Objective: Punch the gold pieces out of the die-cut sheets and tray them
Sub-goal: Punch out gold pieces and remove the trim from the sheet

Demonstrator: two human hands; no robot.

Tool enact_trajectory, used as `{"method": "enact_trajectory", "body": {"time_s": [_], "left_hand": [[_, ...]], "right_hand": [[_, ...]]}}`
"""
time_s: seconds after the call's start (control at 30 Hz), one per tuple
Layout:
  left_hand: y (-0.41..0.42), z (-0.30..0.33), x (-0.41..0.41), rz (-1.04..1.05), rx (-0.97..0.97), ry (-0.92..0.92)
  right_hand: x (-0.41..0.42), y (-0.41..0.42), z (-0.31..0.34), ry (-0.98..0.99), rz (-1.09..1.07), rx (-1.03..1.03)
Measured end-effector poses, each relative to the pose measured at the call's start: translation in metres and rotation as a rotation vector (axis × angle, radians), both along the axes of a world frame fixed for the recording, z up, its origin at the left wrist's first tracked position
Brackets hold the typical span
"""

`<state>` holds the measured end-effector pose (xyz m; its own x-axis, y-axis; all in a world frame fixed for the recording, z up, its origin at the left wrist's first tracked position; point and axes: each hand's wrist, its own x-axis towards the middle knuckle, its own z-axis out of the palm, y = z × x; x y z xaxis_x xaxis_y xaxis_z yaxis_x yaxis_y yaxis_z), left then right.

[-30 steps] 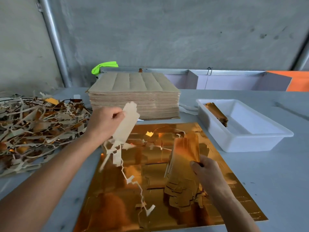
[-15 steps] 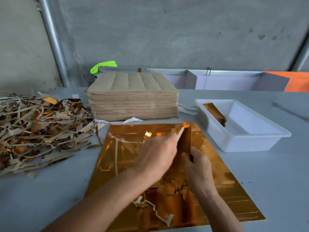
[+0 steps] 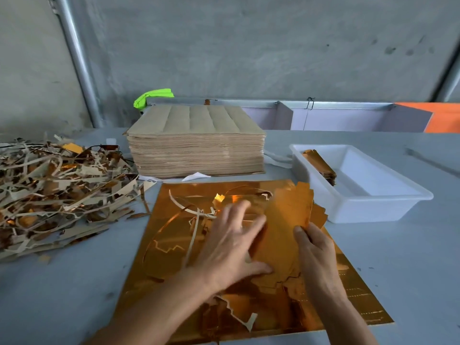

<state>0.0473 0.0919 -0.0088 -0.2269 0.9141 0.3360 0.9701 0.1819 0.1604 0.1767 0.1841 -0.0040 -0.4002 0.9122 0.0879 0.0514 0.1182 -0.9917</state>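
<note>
A gold die-cut sheet (image 3: 159, 265) lies flat on the table in front of me, with thin offcut strips (image 3: 196, 215) curling across it. On its right half a fanned bundle of punched gold pieces (image 3: 286, 220) tilts up. My right hand (image 3: 316, 252) grips the bundle's right edge, thumb on top. With fingers spread and straight, my left hand (image 3: 234, 242) presses against the bundle's left side. The white tray (image 3: 388, 207) stands at the right and holds a small stack of gold pieces (image 3: 319, 163) in its far-left corner.
A tall stack of brown die-cut sheets (image 3: 196, 145) stands behind the gold sheet. A heap of waste strips (image 3: 54, 192) fills the table's left side. A white scrap (image 3: 196, 176) lies at the stack's foot. Grey wall and a metal rail run behind.
My left hand has let go of the waste strip it held out to the left. It has come back to the bundle and now presses on it with fingers spread. The bundle has tilted right.
</note>
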Motion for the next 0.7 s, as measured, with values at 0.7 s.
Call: {"method": "enact_trajectory", "body": {"time_s": [0.7], "left_hand": [[0.0, -0.012, -0.129, 0.496, -0.342, -0.283]], "right_hand": [[0.017, 0.014, 0.015, -0.092, -0.091, -0.088]]}}
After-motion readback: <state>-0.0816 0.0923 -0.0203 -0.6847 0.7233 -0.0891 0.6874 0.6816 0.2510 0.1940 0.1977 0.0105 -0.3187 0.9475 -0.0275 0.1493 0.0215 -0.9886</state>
